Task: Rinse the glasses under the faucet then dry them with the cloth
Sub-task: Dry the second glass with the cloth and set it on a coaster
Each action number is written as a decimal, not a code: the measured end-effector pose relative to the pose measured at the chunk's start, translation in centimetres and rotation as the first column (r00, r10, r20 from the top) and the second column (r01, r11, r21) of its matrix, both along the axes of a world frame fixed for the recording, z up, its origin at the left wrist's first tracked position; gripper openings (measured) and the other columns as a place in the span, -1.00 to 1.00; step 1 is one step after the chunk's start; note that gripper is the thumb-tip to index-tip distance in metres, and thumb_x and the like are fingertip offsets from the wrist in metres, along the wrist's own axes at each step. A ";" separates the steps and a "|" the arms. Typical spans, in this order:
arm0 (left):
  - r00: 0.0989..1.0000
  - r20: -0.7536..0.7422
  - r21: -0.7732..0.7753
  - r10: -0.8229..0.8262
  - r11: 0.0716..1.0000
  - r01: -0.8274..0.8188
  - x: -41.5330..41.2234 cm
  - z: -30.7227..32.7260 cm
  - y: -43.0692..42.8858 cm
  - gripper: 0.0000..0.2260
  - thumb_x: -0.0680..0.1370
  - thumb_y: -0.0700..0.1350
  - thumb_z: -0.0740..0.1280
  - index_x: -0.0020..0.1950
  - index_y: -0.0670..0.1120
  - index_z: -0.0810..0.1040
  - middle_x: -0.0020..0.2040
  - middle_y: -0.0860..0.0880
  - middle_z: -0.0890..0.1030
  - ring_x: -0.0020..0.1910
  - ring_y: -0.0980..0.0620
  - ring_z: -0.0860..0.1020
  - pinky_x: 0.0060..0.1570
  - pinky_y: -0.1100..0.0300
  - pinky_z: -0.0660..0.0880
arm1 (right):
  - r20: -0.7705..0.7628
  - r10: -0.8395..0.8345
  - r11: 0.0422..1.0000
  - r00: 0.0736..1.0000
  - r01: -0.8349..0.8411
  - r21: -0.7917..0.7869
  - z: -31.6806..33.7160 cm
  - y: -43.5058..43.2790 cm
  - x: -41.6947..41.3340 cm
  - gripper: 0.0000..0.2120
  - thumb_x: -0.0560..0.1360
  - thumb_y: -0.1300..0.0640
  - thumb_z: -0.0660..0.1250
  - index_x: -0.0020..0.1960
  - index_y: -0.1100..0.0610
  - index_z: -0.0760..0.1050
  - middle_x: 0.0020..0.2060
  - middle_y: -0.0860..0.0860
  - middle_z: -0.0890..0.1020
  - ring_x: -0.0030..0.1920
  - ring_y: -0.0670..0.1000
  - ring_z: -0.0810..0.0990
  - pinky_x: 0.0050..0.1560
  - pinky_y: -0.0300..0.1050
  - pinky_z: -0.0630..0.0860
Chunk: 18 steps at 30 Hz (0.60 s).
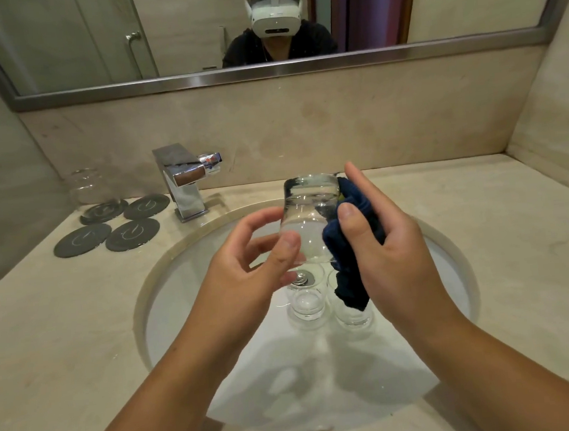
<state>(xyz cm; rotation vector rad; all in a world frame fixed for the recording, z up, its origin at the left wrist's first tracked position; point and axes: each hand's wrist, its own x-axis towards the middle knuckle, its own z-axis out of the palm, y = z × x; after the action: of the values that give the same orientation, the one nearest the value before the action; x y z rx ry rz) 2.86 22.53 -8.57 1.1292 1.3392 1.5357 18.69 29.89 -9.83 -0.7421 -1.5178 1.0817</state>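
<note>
Over the sink I hold a clear glass [307, 213], tilted with its mouth pointing away from me. My left hand [255, 255] grips its base between thumb and fingers. My right hand [378, 241] holds a dark blue cloth [350, 240] pressed against the right side of the glass. Part of the cloth hangs down below my palm. Two more clear glasses [306, 299] [352, 312] stand upright in the white basin [186, 292] near the drain. The chrome faucet [183, 179] stands at the back left, with no water running from it.
Another glass [89, 187] stands upside down on one of several grey round coasters [136, 233] at the back left of the beige counter [506, 247]. A mirror [259, 21] spans the wall behind the sink. Walls close in on both sides.
</note>
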 end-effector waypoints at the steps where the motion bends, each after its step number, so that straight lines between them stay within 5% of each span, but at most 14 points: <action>1: 1.000 -0.024 -0.008 0.002 1.000 -0.002 0.0 -0.1 0.0 -0.57 0.39 0.19 0.62 0.22 0.27 0.62 0.13 0.03 0.76 0.08 -0.02 0.76 0.12 0.06 0.67 | 0.021 0.010 1.000 1.000 -0.011 0.015 0.0 -0.1 -0.1 -0.55 0.55 -0.23 0.29 0.40 -0.58 0.37 -0.10 -0.27 0.60 -0.16 -0.19 0.56 -0.02 -0.06 0.49; 4: 0.996 -0.087 -0.034 0.034 0.999 -0.037 0.0 0.0 0.0 -0.39 0.29 0.18 0.72 0.26 0.24 0.56 0.13 0.05 0.76 0.05 -0.02 0.77 0.06 0.08 0.66 | 0.054 0.024 0.999 0.998 -0.026 0.027 -0.4 0.0 -0.2 -0.49 0.55 -0.26 0.26 0.49 -0.50 0.32 -0.06 -0.29 0.54 -0.15 -0.24 0.49 0.01 -0.13 0.39; 8: 0.998 0.033 -0.035 -0.051 0.998 0.052 -0.2 -0.1 -0.1 -0.51 0.41 0.08 0.59 0.31 0.13 0.58 0.13 -0.05 0.77 0.07 -0.11 0.77 0.04 0.13 0.68 | 0.017 0.024 1.000 1.000 -0.025 0.012 -0.1 0.4 0.1 -0.58 0.67 -0.19 0.23 0.53 -0.37 0.39 0.12 -0.25 0.64 0.10 -0.18 0.63 0.24 0.03 0.58; 12: 0.989 0.076 -0.069 -0.130 0.988 0.135 -0.3 -0.3 0.0 -0.25 0.27 0.34 0.66 0.39 0.11 0.60 0.20 -0.10 0.76 0.16 -0.11 0.75 0.07 0.19 0.65 | -0.029 -0.011 0.999 1.000 0.010 -0.051 0.4 0.5 0.4 -0.63 0.75 -0.01 0.22 0.54 -0.16 0.47 0.25 -0.23 0.69 0.27 -0.19 0.64 0.40 0.00 0.53; 15: 0.999 -0.029 -0.051 -0.041 0.998 0.039 -0.2 -0.4 0.4 -0.50 0.35 0.33 0.62 0.25 0.30 0.65 0.17 0.02 0.76 0.13 -0.02 0.75 0.13 0.12 0.65 | -0.004 -0.062 0.996 0.998 0.062 -0.069 0.3 0.6 0.4 -0.62 0.70 -0.09 0.26 0.51 -0.24 0.49 0.25 -0.19 0.70 0.23 -0.13 0.66 0.38 0.17 0.56; 18: 1.000 -0.014 -0.027 -0.007 1.000 0.007 -0.2 -0.6 0.4 -0.53 0.43 0.23 0.58 0.30 0.20 0.61 0.15 -0.03 0.76 0.10 -0.06 0.76 0.19 0.02 0.62 | 0.012 -0.052 0.997 0.999 0.053 -0.060 0.2 0.5 0.4 -0.61 0.68 -0.15 0.28 0.50 -0.34 0.44 -0.03 -0.12 0.72 -0.07 -0.02 0.66 0.17 0.25 0.65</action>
<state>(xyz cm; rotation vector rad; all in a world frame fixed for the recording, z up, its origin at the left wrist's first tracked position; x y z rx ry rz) 2.65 22.95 -9.18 1.1288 1.3605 1.5028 19.09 30.44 -9.64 -0.8267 -1.4717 1.0898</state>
